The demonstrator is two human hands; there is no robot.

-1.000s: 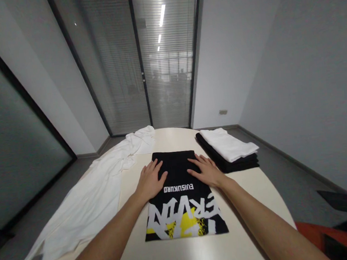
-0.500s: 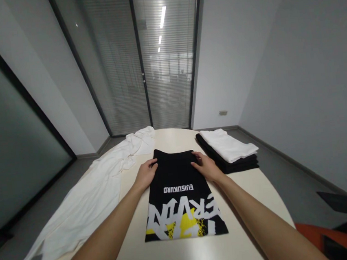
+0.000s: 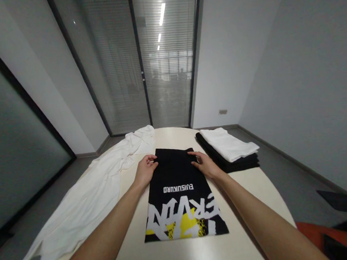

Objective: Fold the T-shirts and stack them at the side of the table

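Observation:
A folded black shirt (image 3: 174, 175) with white lettering and yellow patches lies flat in the middle of the table, its print upside down to me. At its far left corner, my left hand (image 3: 146, 169) has thumb and fingertips on the fabric edge, the fingers curled. My right hand (image 3: 206, 163) touches the far right edge in the same way, thumb and forefinger somewhat apart. Fingertips of both hands rest at the cloth, and how firmly they grip is hard to see.
A white garment (image 3: 91, 199) sprawls along the left side of the cream table (image 3: 186, 257). At the far right, a folded white cloth (image 3: 227, 145) tops a stack of black folded cloth (image 3: 241, 164). An orange and black chair (image 3: 331, 237) stands at lower right.
The shirt's far edge looks straighter and slightly farther away. Both hands have shifted a little, with the right fingertips moving slightly inward over the edge.

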